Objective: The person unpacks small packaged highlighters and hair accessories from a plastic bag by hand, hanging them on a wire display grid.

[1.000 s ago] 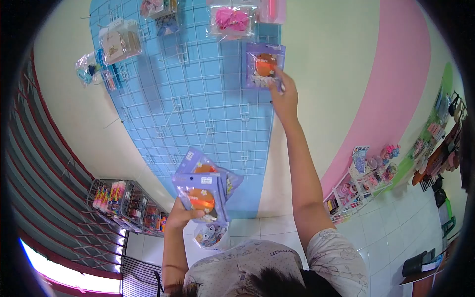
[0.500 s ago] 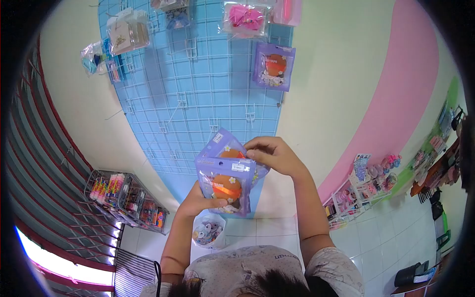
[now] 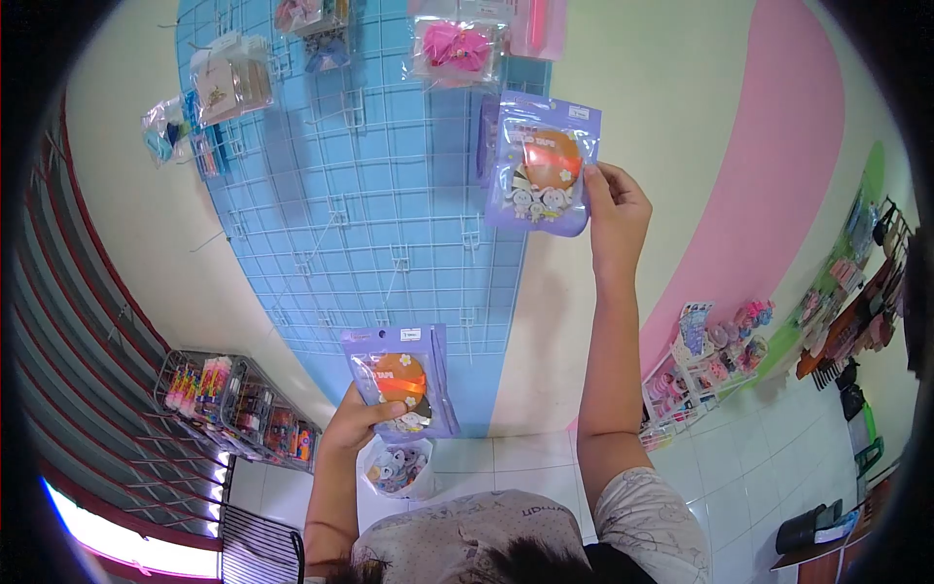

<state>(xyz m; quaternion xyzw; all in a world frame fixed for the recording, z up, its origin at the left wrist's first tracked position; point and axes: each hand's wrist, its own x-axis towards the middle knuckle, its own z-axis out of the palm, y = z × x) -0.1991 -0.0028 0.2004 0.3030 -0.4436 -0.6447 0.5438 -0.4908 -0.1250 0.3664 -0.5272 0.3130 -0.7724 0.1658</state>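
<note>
In the head view my left hand [image 3: 358, 417] grips a small stack of purple pouches [image 3: 397, 382], its thumb lying across the front one. Each pouch has a clear window showing something round and brown with an orange band, plus a white price sticker. Raised to the upper right, my right hand [image 3: 620, 202] pinches a single purple pouch [image 3: 541, 165] by its right edge. That pouch is upright in front of the purple packs [image 3: 485, 141] hanging on the blue wire grid [image 3: 375, 200] and mostly hides them. Whether it is on a hook cannot be seen.
Pink bow packs [image 3: 455, 51] and carded accessories [image 3: 230, 80] hang higher on the grid, whose bare hooks stick out. Below stands a white bin [image 3: 397, 467] of small items. A wire basket rack [image 3: 238, 404] is at left, a white display rack [image 3: 696, 375] at right.
My right hand has taken one pouch off the stack and lifted it up to the hanging packs. My left hand has moved slightly down and left with the others.
</note>
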